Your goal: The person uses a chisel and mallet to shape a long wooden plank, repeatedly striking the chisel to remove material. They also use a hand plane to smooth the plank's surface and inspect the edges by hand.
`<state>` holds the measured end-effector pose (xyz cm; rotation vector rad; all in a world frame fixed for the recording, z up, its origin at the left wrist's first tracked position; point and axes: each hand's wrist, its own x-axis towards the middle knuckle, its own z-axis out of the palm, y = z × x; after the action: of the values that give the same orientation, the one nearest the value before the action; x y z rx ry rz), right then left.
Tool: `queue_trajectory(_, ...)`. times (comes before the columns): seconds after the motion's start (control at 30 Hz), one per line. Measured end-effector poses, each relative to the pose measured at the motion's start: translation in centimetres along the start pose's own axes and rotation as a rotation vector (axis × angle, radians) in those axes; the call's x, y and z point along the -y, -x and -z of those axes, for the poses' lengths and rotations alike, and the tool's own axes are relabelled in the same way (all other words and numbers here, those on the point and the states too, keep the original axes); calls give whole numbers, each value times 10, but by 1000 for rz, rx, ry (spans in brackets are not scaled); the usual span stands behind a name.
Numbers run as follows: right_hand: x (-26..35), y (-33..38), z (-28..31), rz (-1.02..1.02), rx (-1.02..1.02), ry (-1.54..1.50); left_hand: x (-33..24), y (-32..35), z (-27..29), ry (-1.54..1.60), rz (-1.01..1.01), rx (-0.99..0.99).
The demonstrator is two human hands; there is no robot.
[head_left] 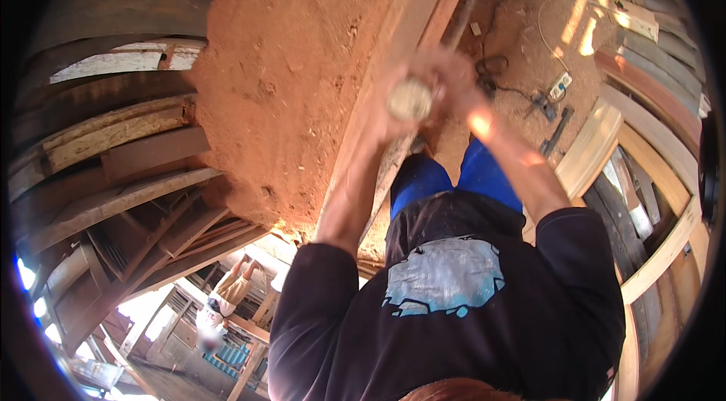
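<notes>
Just in front of me, a round thing with a pale, tan top [409, 99] is held up over a long wooden beam [363, 117]; its kind cannot be made out. My left hand [386, 112] appears closed round its left side. Close against its right side is my right hand [451, 83], badly smeared by motion, so its fingers do not show clearly. Part of the beam under both hands is hidden.
Right of the beam, a white power strip [560, 86], cords and a dark bar-shaped tool [557, 132] lie on reddish dirt. A wooden frame [597, 147] stands at right. Stacked planks [113, 136] fill the left. Another person [227, 299] is at lower left.
</notes>
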<state>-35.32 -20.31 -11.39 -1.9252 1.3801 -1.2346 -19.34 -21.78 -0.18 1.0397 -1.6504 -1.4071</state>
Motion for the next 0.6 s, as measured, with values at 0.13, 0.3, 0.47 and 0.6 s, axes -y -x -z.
queue_trajectory(0.13, -41, -50, 16, 27, -4, 452, 24, -71, 1, -33, -112, 118)
queue_trajectory(0.3, 30, 1, -33, -158, 122, 458, 45, 25, 31, 66, -221, 63)
queue_trajectory(0.47, 132, 104, -104, -247, 357, 411, 18, 189, 48, 144, -77, -163)
queue_trajectory(0.6, 141, 100, -90, -196, 407, 226, -4, 186, 49, 47, 58, -119)
